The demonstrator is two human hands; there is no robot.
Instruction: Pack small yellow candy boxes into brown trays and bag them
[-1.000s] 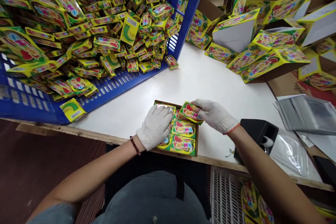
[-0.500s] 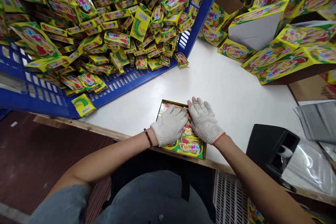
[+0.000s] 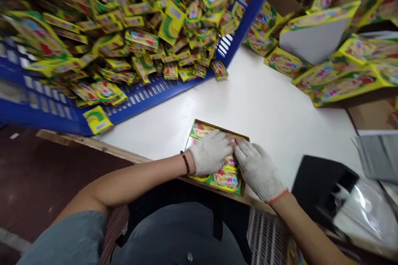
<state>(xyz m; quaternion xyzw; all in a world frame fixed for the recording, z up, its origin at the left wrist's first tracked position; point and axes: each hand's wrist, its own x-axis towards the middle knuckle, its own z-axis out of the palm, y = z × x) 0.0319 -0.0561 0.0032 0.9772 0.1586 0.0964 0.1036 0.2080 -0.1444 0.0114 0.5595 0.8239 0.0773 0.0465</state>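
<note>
A shallow brown tray [image 3: 224, 127] lies at the near edge of the white table [image 3: 264, 107], filled with small yellow-green "Twins" packets [image 3: 225, 180]. My left hand [image 3: 209, 153], in a white knit glove, rests flat on the packets on the tray's left side. My right hand [image 3: 256, 167], also gloved, lies flat across the tray's right side, fingertips meeting the left hand's. Neither hand holds a packet. The picture is blurred by motion.
A big blue slotted crate [image 3: 149, 95] heaped with the same packets fills the left and top. One loose packet [image 3: 220, 69] lies by its corner. Open yellow display cartons [image 3: 338, 83] stand at the right. A black device [image 3: 320, 186] and clear plastic bags [image 3: 363, 211] sit near right.
A second ago my right hand held a packet over the tray; it set it down and both hands now press flat on the packets. My view has shifted down and left.
</note>
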